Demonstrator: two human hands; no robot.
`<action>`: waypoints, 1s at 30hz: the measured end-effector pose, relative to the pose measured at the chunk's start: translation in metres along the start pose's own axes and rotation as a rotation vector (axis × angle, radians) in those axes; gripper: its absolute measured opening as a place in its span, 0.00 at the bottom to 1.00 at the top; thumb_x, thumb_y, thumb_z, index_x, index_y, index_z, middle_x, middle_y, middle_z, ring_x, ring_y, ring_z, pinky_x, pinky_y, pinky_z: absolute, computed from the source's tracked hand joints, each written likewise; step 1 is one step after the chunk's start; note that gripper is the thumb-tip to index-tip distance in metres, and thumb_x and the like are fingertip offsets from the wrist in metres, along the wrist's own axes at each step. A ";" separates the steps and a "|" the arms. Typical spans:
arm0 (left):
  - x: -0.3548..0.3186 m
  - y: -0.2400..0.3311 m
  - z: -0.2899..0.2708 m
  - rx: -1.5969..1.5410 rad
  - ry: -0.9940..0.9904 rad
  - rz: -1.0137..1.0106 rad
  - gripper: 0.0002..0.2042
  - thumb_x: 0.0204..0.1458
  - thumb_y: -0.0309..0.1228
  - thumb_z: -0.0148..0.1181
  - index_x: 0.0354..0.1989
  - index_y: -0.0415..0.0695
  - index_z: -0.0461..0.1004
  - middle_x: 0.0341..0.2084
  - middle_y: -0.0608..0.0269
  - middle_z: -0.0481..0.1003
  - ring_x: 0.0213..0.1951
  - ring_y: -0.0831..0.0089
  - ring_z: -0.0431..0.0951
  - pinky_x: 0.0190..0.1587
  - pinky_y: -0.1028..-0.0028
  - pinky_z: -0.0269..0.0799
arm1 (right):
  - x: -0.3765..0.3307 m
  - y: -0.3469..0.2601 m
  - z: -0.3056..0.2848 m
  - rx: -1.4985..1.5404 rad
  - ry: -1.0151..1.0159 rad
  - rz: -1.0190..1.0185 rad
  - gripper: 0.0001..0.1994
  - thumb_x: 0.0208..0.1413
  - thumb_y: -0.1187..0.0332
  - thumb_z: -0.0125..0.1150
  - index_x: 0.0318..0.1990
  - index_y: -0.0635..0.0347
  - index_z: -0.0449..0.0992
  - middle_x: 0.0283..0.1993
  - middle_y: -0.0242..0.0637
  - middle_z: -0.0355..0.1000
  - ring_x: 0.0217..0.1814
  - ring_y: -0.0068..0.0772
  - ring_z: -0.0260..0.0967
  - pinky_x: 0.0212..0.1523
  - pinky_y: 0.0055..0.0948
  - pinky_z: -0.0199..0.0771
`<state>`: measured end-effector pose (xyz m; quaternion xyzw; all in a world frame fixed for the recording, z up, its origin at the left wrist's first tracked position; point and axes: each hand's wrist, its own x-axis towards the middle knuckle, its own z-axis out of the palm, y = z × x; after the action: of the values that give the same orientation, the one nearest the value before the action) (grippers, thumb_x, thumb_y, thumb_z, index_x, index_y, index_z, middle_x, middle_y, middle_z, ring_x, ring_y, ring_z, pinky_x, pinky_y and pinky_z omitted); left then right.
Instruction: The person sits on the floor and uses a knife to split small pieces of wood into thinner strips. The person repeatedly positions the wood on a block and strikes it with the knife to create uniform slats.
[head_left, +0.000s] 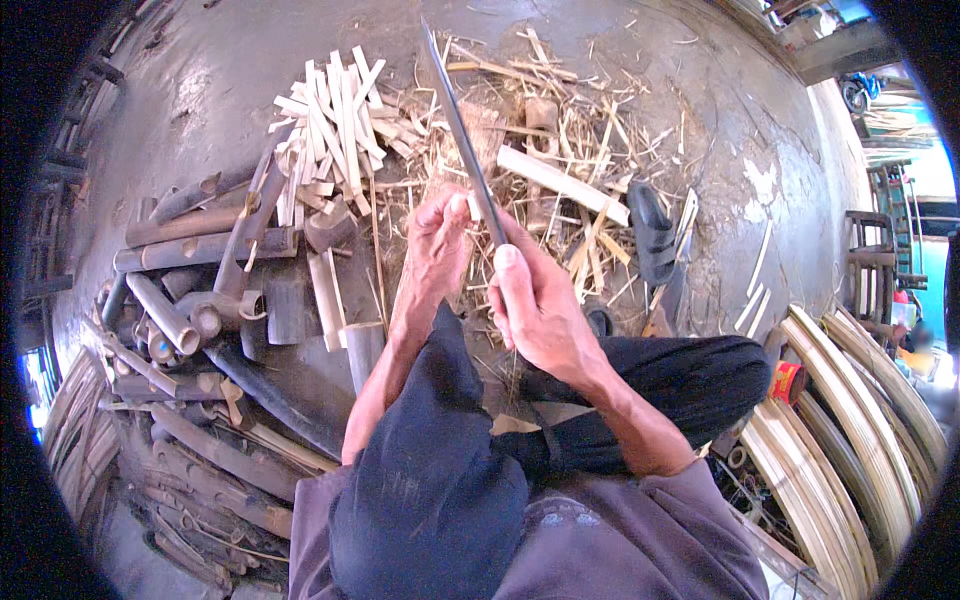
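Note:
My right hand (535, 300) is closed around the handle end of a long, narrow knife (462, 135). Its dark blade points up and away, slanting to the left. Close beside it, my left hand (437, 238) is closed with the thumb pressed on a small pale bamboo piece (474, 207). That piece lies against the lower blade, and most of it is hidden by the fingers. Beyond the hands, a wooden block (478, 130) stands among shavings. A pale split bamboo strip (562, 180) rests to its right.
Cut pale strips (340, 115) are heaped at far left. Dark bamboo lengths (205, 250) pile up on the left. A black sandal (652, 230) lies right of the shavings (590, 140). Long bundled bamboo slats (815, 490) curve along the right, near a red tin (787, 382).

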<state>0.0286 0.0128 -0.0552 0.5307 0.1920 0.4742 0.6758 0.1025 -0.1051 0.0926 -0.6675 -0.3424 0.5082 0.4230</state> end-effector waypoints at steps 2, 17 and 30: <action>0.011 0.032 0.007 0.218 -0.047 -0.083 0.24 0.58 0.54 0.52 0.26 0.42 0.71 0.24 0.69 0.70 0.27 0.81 0.67 0.29 0.79 0.63 | -0.012 -0.009 -0.006 0.024 0.051 -0.093 0.24 0.67 0.59 0.41 0.69 0.48 0.55 0.40 0.41 0.68 0.33 0.26 0.64 0.39 0.29 0.67; -0.003 -0.025 -0.019 0.487 0.151 0.061 0.31 0.62 0.53 0.39 0.63 0.39 0.60 0.60 0.50 0.64 0.62 0.61 0.61 0.65 0.61 0.52 | 0.012 0.031 -0.001 0.109 0.082 -0.052 0.24 0.68 0.60 0.40 0.69 0.54 0.55 0.21 0.23 0.58 0.22 0.15 0.55 0.24 0.20 0.60; -0.039 0.029 -0.050 0.393 0.518 -0.023 0.26 0.64 0.48 0.38 0.50 0.36 0.70 0.44 0.56 0.73 0.49 0.68 0.71 0.54 0.69 0.64 | 0.000 -0.002 -0.010 0.139 -0.067 -0.035 0.26 0.68 0.55 0.40 0.70 0.53 0.52 0.22 0.25 0.58 0.18 0.15 0.55 0.17 0.19 0.60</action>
<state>-0.0404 0.0061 -0.0567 0.5105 0.4512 0.5398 0.4944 0.1125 -0.1060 0.0959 -0.6132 -0.3318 0.5453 0.4653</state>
